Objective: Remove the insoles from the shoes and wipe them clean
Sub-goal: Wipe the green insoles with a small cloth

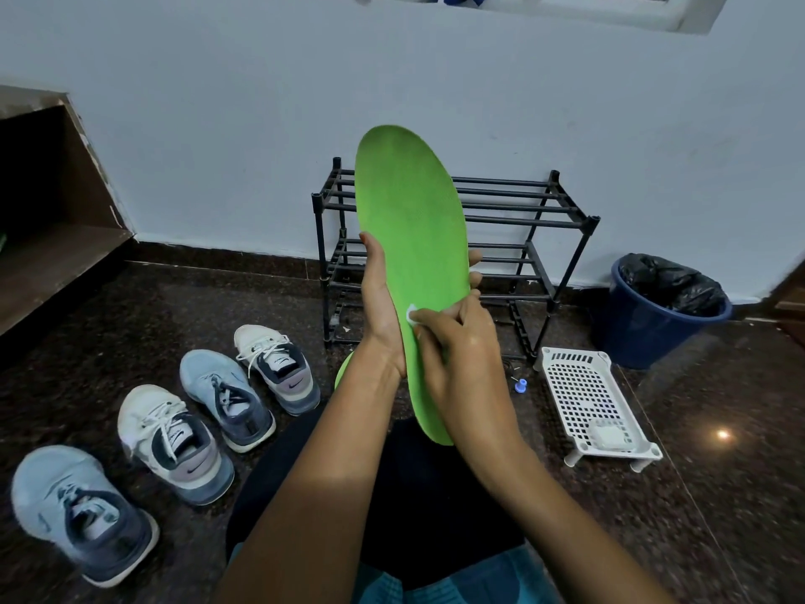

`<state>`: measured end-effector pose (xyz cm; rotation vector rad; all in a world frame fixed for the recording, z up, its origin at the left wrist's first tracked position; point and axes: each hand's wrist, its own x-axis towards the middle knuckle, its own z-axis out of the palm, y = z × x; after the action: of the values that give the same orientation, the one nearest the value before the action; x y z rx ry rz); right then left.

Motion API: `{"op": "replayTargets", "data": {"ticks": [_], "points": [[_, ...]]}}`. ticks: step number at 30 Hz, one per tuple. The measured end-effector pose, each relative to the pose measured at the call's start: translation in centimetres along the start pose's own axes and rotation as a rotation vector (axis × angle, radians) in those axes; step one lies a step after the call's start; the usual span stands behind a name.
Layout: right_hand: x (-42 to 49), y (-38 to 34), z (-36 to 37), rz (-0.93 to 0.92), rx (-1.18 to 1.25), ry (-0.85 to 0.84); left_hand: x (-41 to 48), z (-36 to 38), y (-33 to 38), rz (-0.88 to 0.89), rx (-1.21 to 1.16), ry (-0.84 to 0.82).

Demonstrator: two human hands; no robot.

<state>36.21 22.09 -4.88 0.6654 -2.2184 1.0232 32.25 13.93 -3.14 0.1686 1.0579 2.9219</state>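
At the centre of the frame, the left grip (383,307) wraps its fingers round a bright green insole (414,220) held upright, while the right grip (461,355) pinches a small white wipe (411,313) against its lower part. Four sneakers (174,433) sit in a row on the dark floor (718,494) at lower left.

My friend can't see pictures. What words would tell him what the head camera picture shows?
A person's left hand holds a green insole upright while the right hand pinches a small white wipe against it. Four sneakers line the floor on the left; a black rack, white basket and blue bin stand on the right.
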Motion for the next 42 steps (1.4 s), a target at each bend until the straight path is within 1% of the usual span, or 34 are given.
{"op": "replayTargets", "data": {"ticks": [4, 6, 9, 11, 16, 19, 23, 28, 37, 42], "points": [[-0.6, 0.0, -0.3, 0.016, 0.021, -0.027, 0.0, 0.1, -0.1, -0.025, -0.04, -0.02], [0.0, 0.3, -0.4, 0.019, -0.037, -0.015, 0.2, 0.0, -0.3, -0.013, -0.027, -0.008], [1.3, 0.6, -0.2, 0.038, -0.181, 0.042, 0.3, 0.2, -0.4, -0.04, -0.009, -0.004], [1.8, 0.5, 0.0, 0.055, -0.192, 0.069, 0.2, 0.2, -0.3, -0.045, -0.004, -0.009], [0.8, 0.3, 0.4, 0.043, -0.109, 0.028, 0.1, -0.1, -0.2, -0.017, 0.003, 0.026], [-0.1, 0.1, -0.2, 0.019, -0.047, -0.011, 0.2, -0.3, -0.1, -0.016, -0.04, 0.04], [-0.2, 0.3, -0.4, 0.005, -0.087, -0.028, 0.2, -0.3, -0.1, -0.017, -0.054, 0.031], [1.7, 1.0, -0.1, 0.06, -0.109, 0.006, 0.2, 0.0, -0.2, -0.001, -0.012, 0.028], [-0.3, 0.8, -0.7, 0.09, 0.129, -0.093, 0.3, -0.5, 0.3, 0.003, -0.08, 0.028], [-0.4, 1.0, -1.2, 0.091, 0.138, -0.051, 0.4, -0.2, -0.1, 0.007, -0.015, 0.039]]}}
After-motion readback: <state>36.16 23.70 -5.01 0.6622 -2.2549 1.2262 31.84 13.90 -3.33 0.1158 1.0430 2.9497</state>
